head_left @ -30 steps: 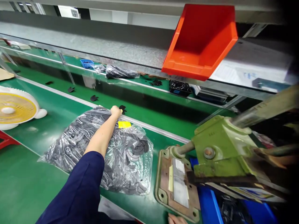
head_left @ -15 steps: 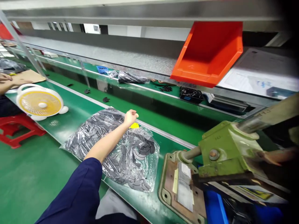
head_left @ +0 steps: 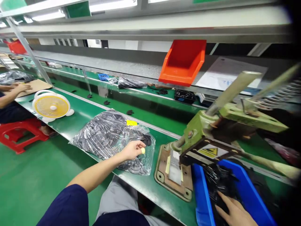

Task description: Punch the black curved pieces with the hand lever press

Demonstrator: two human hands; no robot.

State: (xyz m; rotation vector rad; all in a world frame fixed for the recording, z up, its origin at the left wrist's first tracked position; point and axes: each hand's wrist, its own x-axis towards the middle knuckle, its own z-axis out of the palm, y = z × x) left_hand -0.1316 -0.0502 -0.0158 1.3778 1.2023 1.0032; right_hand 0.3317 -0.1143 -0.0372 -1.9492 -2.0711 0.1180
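Observation:
My left hand hovers over the clear plastic bag of dark grey flat parts, near its mouth. Its fingers are half curled and slightly apart, with a yellow cover on one fingertip; no part shows in them. Close to those fingertips, some black flat parts lie at the bag's opening. My right hand reaches into the blue bin with fingers spread, touching or just above the small black parts there. Between the hands stands a green hand press on its base plate.
Several black parts lie along the green belt beyond the metal rail. A yellow-and-white fan stands at the left, near another person's hands. The orange bin sits on the shelf above. A red stool is on the floor.
My left hand has come back from the rail to the bag's mouth. Another black part now lies on the belt. My right hand is now visible in the blue bin, and the press lever has shifted.

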